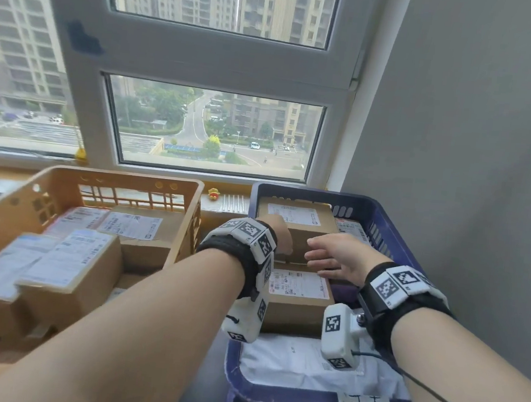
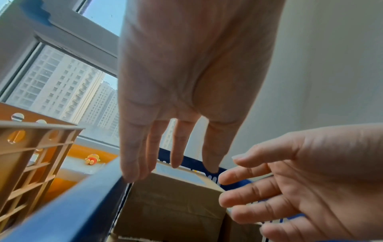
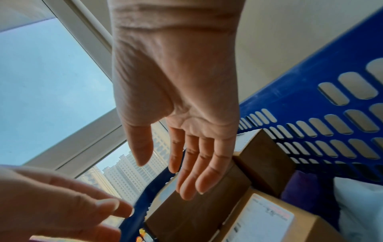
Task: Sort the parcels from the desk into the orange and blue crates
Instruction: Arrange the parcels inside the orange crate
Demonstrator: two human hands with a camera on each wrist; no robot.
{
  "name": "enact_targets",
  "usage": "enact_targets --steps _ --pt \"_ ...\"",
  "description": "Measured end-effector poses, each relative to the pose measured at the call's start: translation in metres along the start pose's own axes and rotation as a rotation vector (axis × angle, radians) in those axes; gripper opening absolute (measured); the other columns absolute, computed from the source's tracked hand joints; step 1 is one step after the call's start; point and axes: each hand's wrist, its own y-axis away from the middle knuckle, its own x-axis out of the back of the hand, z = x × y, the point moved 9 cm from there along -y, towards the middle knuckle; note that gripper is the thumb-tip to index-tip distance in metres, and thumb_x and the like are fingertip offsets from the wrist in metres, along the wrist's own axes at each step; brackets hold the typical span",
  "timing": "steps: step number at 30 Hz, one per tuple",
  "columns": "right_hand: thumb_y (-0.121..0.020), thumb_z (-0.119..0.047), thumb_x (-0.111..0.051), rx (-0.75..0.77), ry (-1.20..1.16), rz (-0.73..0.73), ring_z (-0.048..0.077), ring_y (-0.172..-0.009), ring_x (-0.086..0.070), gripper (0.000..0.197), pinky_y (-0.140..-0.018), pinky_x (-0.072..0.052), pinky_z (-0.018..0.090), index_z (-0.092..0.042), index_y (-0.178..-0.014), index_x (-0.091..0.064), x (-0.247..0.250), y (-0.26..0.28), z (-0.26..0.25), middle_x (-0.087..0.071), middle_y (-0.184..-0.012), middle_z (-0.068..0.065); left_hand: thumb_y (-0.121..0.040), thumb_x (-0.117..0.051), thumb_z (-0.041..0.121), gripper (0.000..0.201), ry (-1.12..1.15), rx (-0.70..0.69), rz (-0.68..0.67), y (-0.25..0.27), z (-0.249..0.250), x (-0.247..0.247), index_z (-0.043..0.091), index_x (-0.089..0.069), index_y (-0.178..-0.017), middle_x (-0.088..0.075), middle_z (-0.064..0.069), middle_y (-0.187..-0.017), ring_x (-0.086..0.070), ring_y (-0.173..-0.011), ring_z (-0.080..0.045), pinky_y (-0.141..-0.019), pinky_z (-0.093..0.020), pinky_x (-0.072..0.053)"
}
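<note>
The blue crate [image 1: 394,232] on the right holds a tall cardboard parcel [image 1: 306,234] at the back, a second labelled parcel [image 1: 296,304] in front of it and a white mailer bag [image 1: 300,359] nearest me. Both my hands hover over the tall parcel with fingers straight and hold nothing: my left hand [image 1: 282,235] at its left side, my right hand [image 1: 333,256] at its right. The left wrist view shows my left hand [image 2: 172,155] above the parcel [image 2: 172,204] and the crate rim [image 2: 72,204]. My right hand [image 3: 186,163] is spread above the same parcel [image 3: 199,204].
The orange crate [image 1: 65,181] on the left holds several labelled cardboard parcels [image 1: 69,266]. A small yellow toy [image 1: 214,193] sits on the windowsill between the crates. The window is straight ahead and a grey wall stands close on the right.
</note>
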Motion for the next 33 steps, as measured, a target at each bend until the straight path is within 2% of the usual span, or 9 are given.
enact_targets --steps 4,7,10,12,15,21,25,30,33 --pt "-0.099 -0.023 -0.058 0.056 0.036 0.041 0.019 -0.084 -0.067 0.021 -0.072 -0.054 0.028 -0.005 -0.106 -0.066 -0.016 0.014 -0.026 -0.071 -0.098 0.011 -0.095 -0.053 0.017 0.029 0.095 -0.059 0.043 0.003 -0.015 0.017 0.001 -0.061 -0.119 -0.063 -0.01 -0.103 -0.063 -0.092 -0.022 -0.076 -0.026 -0.05" --pt "-0.098 -0.021 -0.058 0.075 0.054 0.062 0.015 -0.075 -0.062 0.017 -0.067 -0.05 0.025 -0.006 -0.096 -0.066 -0.038 0.024 -0.047 -0.067 -0.087 0.007 -0.092 -0.053 0.011 0.026 0.162 -0.058 0.089 0.012 -0.044 0.027 0.0 -0.065 -0.113 -0.068 -0.012 -0.107 -0.065 -0.089 -0.023 -0.068 -0.026 -0.048" --pt "-0.097 -0.02 -0.06 0.105 0.055 0.036 0.013 -0.066 -0.057 0.015 -0.063 -0.047 0.024 -0.008 -0.091 -0.065 -0.076 0.035 -0.071 -0.063 -0.078 0.005 -0.094 -0.053 0.014 0.026 0.224 -0.036 0.156 0.028 -0.083 0.044 0.0 -0.065 -0.113 -0.065 -0.012 -0.102 -0.063 -0.092 -0.024 -0.071 -0.027 -0.047" --pt "-0.096 -0.019 -0.06 0.128 0.056 0.001 0.012 -0.062 -0.054 0.013 -0.059 -0.045 0.022 -0.009 -0.089 -0.065 -0.106 0.041 -0.087 -0.06 -0.073 0.004 -0.093 -0.055 0.016 0.026 0.29 -0.013 0.175 0.037 -0.114 0.052 0.001 -0.065 -0.111 -0.065 -0.012 -0.1 -0.064 -0.091 -0.024 -0.075 -0.028 -0.051" --pt "-0.096 -0.02 -0.061 0.15 0.082 -0.055 0.012 -0.059 -0.052 0.012 -0.056 -0.044 0.021 -0.009 -0.091 -0.065 -0.153 0.051 -0.107 -0.059 -0.073 0.003 -0.09 -0.058 0.015 0.023 0.392 0.019 0.221 0.053 -0.162 0.062 0.002 -0.067 -0.108 -0.069 -0.014 -0.103 -0.068 -0.094 -0.026 -0.085 -0.036 -0.058" --pt "-0.098 -0.018 -0.058 0.179 0.134 -0.158 0.014 -0.064 -0.051 0.013 -0.062 -0.045 0.023 -0.006 -0.099 -0.064 -0.261 0.073 -0.138 -0.057 -0.076 0.005 -0.092 -0.057 0.016 0.019 0.469 0.109 0.304 0.096 -0.272 0.077 0.004 -0.067 -0.103 -0.07 -0.011 -0.096 -0.069 -0.088 -0.024 -0.082 -0.035 -0.059" --pt "-0.097 -0.017 -0.06 0.186 0.161 -0.214 0.019 -0.073 -0.053 0.016 -0.063 -0.045 0.026 -0.003 -0.105 -0.064 -0.334 0.092 -0.158 -0.058 -0.089 0.011 -0.091 -0.056 0.014 0.021 0.5 0.205 0.369 0.13 -0.351 0.08 0.003 -0.069 -0.102 -0.072 -0.012 -0.096 -0.069 -0.087 -0.024 -0.081 -0.037 -0.059" --pt "-0.095 -0.014 -0.062 0.209 0.128 -0.354 0.014 -0.057 -0.05 0.011 -0.055 -0.044 0.021 -0.004 -0.093 -0.065 -0.434 0.124 -0.178 -0.056 -0.073 0.009 -0.09 -0.056 0.021 0.026 0.545 0.322 0.45 0.182 -0.45 0.077 0.006 -0.067 -0.108 -0.07 -0.012 -0.102 -0.068 -0.093 -0.027 -0.082 -0.036 -0.058" --pt "-0.095 -0.01 -0.063 0.216 0.092 -0.454 0.012 -0.055 -0.052 0.012 -0.049 -0.045 0.017 -0.001 -0.102 -0.064 -0.495 0.149 -0.185 -0.055 -0.077 0.011 -0.082 -0.062 0.026 0.024 0.586 0.39 0.458 0.214 -0.51 0.065 0.012 -0.071 -0.099 -0.071 -0.009 -0.097 -0.068 -0.089 -0.026 -0.081 -0.038 -0.059"
